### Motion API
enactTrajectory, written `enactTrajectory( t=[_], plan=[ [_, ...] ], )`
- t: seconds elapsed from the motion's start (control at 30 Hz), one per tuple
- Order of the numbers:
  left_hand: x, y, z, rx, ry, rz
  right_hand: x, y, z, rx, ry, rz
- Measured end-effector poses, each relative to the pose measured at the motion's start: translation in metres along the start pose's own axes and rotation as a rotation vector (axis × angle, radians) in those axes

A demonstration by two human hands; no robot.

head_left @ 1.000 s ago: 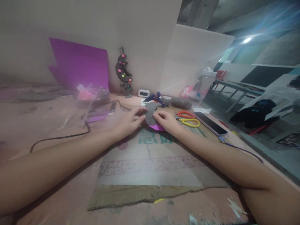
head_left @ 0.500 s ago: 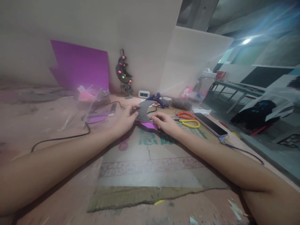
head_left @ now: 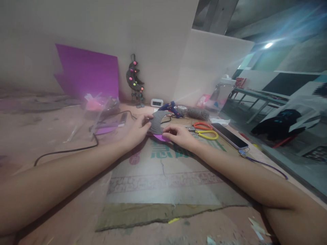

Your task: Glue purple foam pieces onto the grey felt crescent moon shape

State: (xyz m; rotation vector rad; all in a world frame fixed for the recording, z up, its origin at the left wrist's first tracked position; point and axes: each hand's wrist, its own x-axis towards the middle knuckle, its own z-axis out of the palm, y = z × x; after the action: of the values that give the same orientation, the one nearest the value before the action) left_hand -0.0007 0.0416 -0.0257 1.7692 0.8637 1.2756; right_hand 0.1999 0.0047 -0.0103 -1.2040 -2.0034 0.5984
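A crescent moon shape wrapped in grey yarn [head_left: 157, 123] is held above the cardboard between my two hands. My left hand [head_left: 140, 129] grips its left edge, thumb and fingers closed on it. At its lower right tip, my right hand [head_left: 178, 135] is pinched, with thumb and forefinger together. A purple piece [head_left: 160, 137] shows under the crescent's lower end; part of it is hidden behind the right fingers. Just behind the crescent lies a blue glue gun [head_left: 170, 109]. Scissors with red and yellow handles [head_left: 204, 131] lie right of my right hand.
A printed cardboard sheet [head_left: 163, 190] covers the table's middle. Rightward lies a phone [head_left: 230, 136] with a cord. At the back are a small clock [head_left: 156, 102], a grey yarn roll [head_left: 198, 113], a decorated crescent hanging [head_left: 133, 78] and a purple sheet [head_left: 89, 71]. A black cable [head_left: 66, 150] runs left.
My right hand has shifted slightly left and down along the crescent's lower tip. The left hand keeps its hold, and the crescent has barely moved.
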Motion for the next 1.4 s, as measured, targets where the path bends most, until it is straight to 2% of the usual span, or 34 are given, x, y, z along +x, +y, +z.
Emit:
enactTrajectory(
  t=[0.4, 0.63, 0.83, 1.03, 1.17, 1.4],
  plan=[
    [-0.0008, -0.0002, 0.0011, 0.038, -0.013, 0.024, 0.0, -0.0027, -0.0015, -0.038, -0.011, -0.027],
    [0.0004, -0.0038, 0.0, 0.068, 0.002, 0.028, -0.0001, 0.0002, -0.0007, 0.062, -0.048, -0.013],
    [-0.0004, -0.0036, 0.0004, 0.048, -0.008, 0.023, 0.0008, -0.002, -0.0007, -0.017, -0.044, -0.018],
    [-0.0011, -0.0011, 0.0012, 0.035, -0.014, 0.032, 0.0, -0.0043, -0.0021, 0.015, -0.059, 0.001],
    [-0.0015, -0.0007, 0.002, -0.036, -0.013, 0.01, 0.0006, -0.0015, -0.0021, 0.007, -0.071, -0.032],
    [-0.0015, -0.0018, 0.0017, -0.006, -0.017, 0.051, 0.0009, -0.0011, -0.0012, -0.076, -0.048, -0.066]
  ],
)
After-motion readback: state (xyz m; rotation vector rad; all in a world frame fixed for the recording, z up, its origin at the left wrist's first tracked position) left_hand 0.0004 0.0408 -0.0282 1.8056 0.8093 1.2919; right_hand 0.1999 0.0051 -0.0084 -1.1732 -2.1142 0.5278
